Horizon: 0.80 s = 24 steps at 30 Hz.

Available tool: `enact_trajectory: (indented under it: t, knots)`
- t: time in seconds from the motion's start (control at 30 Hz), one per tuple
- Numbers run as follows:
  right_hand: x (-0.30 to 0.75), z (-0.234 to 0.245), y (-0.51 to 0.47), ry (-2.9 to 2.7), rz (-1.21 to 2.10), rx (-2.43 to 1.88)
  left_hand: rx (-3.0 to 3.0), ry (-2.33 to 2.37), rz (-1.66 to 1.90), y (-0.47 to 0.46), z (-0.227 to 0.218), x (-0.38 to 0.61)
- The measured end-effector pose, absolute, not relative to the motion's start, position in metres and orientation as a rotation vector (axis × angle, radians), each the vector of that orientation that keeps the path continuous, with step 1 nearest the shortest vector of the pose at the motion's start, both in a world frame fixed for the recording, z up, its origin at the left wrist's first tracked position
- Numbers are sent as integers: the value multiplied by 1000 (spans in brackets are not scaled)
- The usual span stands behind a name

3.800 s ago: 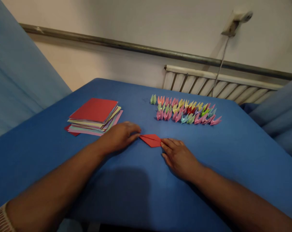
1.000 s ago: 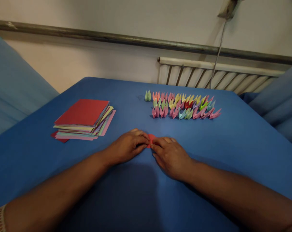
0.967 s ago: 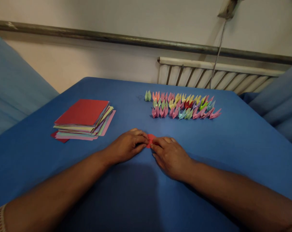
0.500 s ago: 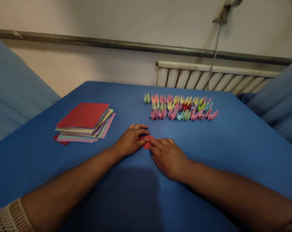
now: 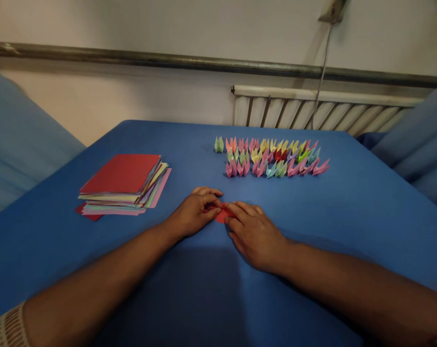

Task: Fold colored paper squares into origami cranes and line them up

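A small piece of folded red paper [image 5: 221, 216] lies on the blue table between my two hands, partly covered by their fingers. On its left side, my left hand [image 5: 198, 209] pinches the paper's edge between thumb and fingers. From the right, my right hand [image 5: 256, 233] presses its fingertips onto the paper with the fingers bent close together. The exact folds are hidden beneath the fingers.
A stack of coloured paper sheets [image 5: 122, 174], red on top, sits at the left. Several folded paper cranes [image 5: 271, 156] stand in rows at the back right of the blue table [image 5: 189, 144]. Behind are a radiator [image 5: 276, 108] and a wall pipe [image 5: 149, 59].
The left fingers have curled in from lying flatter and now pinch the red paper's edge. My right hand has barely shifted. The view has moved slightly.
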State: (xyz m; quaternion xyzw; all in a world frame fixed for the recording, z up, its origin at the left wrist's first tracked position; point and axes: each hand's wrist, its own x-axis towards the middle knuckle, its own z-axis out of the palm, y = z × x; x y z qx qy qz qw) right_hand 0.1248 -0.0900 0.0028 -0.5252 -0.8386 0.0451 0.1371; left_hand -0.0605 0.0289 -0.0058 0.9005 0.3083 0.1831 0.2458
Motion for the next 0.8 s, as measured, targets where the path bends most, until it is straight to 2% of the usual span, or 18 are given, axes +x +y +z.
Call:
enact_trajectory:
  t: [0.2,0.37,0.8]
  knots:
    - [127,3,-90,-2491,144,-1498,2524,754,479,32,0,-67]
    - [127,3,-89,-2465,175,-1502,2654,451,366,33,10,-73]
    - [135,1,-81,-2359,279,-1435,2920,361,301,16,23,-69]
